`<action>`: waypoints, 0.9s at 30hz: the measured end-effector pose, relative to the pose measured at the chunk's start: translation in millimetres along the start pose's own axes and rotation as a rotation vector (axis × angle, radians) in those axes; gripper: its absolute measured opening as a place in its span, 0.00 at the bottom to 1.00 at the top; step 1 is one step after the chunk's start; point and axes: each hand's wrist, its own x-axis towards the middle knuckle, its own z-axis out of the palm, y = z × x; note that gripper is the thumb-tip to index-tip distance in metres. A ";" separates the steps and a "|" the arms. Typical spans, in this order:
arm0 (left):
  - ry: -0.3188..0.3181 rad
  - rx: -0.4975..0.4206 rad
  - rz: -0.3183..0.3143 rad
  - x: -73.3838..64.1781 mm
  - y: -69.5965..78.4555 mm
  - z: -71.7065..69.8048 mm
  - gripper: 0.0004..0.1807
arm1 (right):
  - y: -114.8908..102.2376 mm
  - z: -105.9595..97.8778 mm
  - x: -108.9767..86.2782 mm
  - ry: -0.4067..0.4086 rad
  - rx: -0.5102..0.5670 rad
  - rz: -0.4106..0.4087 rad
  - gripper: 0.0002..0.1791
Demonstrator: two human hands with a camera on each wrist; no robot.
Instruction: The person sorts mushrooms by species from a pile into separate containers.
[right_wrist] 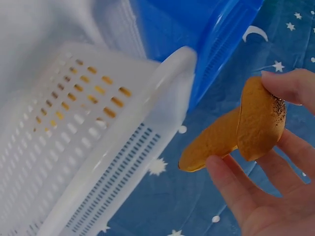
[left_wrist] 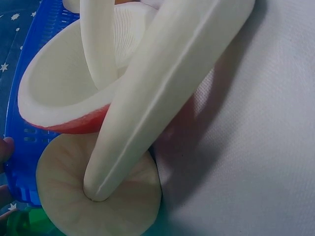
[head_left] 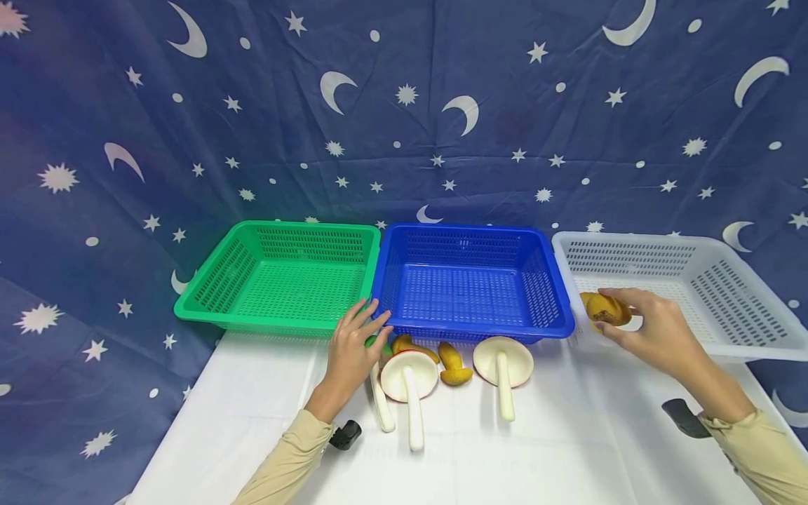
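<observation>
My right hand point(head_left: 659, 330) pinches a yellow-brown toy mushroom point(right_wrist: 261, 120) between thumb and fingers, over the near left part of the white basket point(head_left: 745, 348). Its stem points left in the right wrist view. Fingers spread, my left hand point(head_left: 355, 351) is by the adjoining near corners of the green basket point(head_left: 271, 324) and blue basket point(head_left: 467, 330). Beside and partly behind it lie a green-capped mushroom point(head_left: 382, 407), a red-rimmed white mushroom point(head_left: 413, 393) and a yellow-brown one point(head_left: 410, 345). Farther right are another yellow-brown mushroom point(head_left: 454, 366) and a second red-rimmed white one point(head_left: 503, 372).
The three baskets stand in a row along the back of the white-covered table point(head_left: 549, 449). Yellow patches point(right_wrist: 78, 88) show through the white basket's holes. Behind hangs a dark blue cloth point(head_left: 404, 161) with moons and stars.
</observation>
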 end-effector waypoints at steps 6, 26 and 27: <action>-0.010 -0.002 -0.012 -0.1 0.8 -1.4 0.17 | 13.2 2.1 2.7 -0.015 0.007 0.038 0.29; -0.016 0.005 0.012 1.0 -1.0 -0.5 0.17 | 53.6 13.7 8.9 -0.105 -0.038 0.167 0.27; -0.016 0.004 0.013 0.8 -0.9 -0.5 0.17 | 55.2 14.3 8.7 -0.112 -0.039 0.172 0.27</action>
